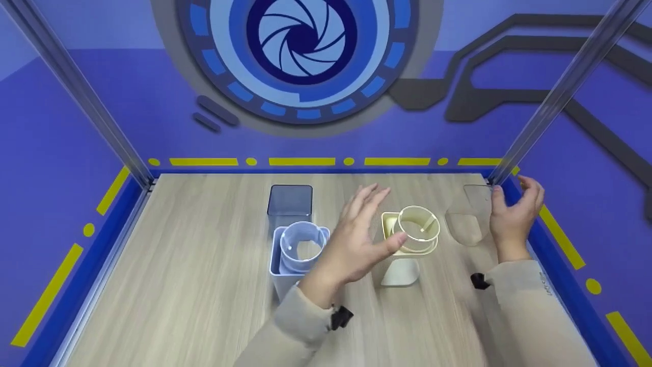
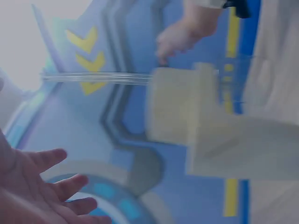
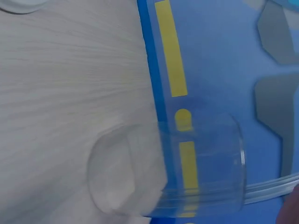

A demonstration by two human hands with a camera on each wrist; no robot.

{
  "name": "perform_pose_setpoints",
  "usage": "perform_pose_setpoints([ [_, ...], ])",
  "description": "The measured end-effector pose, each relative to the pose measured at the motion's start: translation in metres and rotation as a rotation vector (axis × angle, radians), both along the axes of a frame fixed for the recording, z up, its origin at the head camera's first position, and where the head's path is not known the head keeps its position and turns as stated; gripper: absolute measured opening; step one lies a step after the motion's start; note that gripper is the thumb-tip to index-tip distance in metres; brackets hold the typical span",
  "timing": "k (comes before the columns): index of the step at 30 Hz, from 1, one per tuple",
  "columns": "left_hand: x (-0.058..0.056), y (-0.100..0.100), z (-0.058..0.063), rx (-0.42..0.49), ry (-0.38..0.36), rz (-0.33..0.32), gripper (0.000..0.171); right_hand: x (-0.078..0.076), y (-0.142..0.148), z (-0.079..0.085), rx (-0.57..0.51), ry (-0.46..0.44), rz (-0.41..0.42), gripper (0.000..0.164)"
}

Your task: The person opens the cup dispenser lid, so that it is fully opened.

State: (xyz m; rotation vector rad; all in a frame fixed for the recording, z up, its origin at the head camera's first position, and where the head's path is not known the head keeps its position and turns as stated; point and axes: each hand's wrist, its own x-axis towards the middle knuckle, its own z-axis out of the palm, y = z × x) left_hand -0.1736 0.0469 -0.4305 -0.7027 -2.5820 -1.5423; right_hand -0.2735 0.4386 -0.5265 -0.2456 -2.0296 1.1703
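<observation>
My left hand (image 1: pixel 351 244) is spread above the table between two containers, its fingers apart and holding nothing. To its right stands a cream-yellow square container (image 1: pixel 388 224) with a round ring (image 1: pixel 418 244) at its top. A pale rounded piece (image 1: pixel 401 273) shows just below it. At the left, partly behind the left wrist, is a light blue container (image 1: pixel 277 270) with a blue ring (image 1: pixel 300 262) in its top. My right hand (image 1: pixel 515 219) is beside a clear see-through cup (image 1: pixel 458 229), thumb and fingers apart. The left wrist view is blurred.
A dark see-through cup (image 1: pixel 290 201) stands behind the light blue container. The wooden table (image 1: pixel 193 265) meets blue walls at the back and sides. Metal posts (image 1: pixel 552 97) rise at the rear corners.
</observation>
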Motion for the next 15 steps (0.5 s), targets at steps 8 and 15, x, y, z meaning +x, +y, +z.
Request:
perform_pose_setpoints([
  [8, 0.004, -0.082, 0.039, -0.155, 0.154, 0.138, 0.088, -0.001, 0.003, 0.021, 0.215, -0.065, 0.096, 0.049],
  [15, -0.014, -0.158, 0.034, -0.350, 0.193, 0.310, 0.095, -0.006, -0.002, 0.028, 0.386, -0.136, 0.178, 0.051],
])
